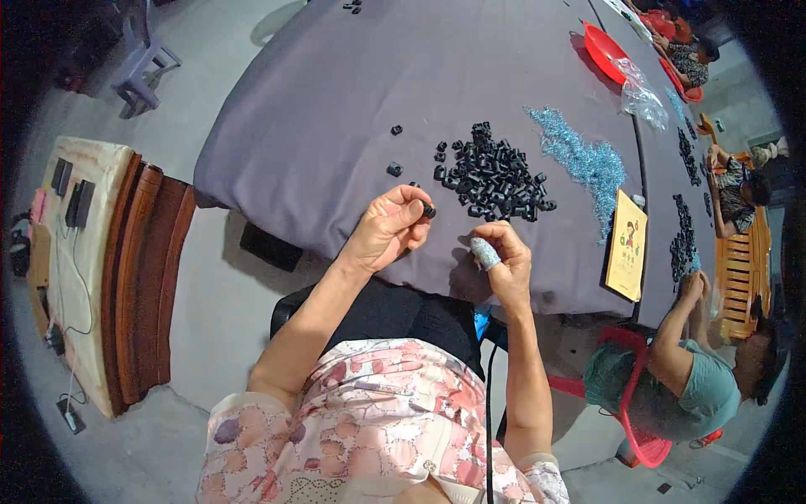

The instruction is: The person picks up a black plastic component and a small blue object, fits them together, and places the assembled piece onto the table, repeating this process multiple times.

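Observation:
My left hand (388, 228) is closed in a pinch on a small black plastic part (429, 211) just above the near edge of the cloth-covered table (336, 109). To its right, my right hand (510, 262) has its fingers drawn together, with a pale wrap (484, 253) around the thumb. Whatever those fingers hold, if anything, is too small to make out. Beyond both hands lies a heap of similar black parts (495, 175). A few loose ones, such as a single black part (395, 170), sit left of the heap.
Right of the heap spreads a pile of tiny silvery-blue pieces (583, 160). A yellow booklet (626, 245), a red basin (603, 52) and a clear plastic bag (642, 97) are farther right. Several people sit along that side, one on a red chair (642, 412). A stone-topped bench (84, 277) stands left.

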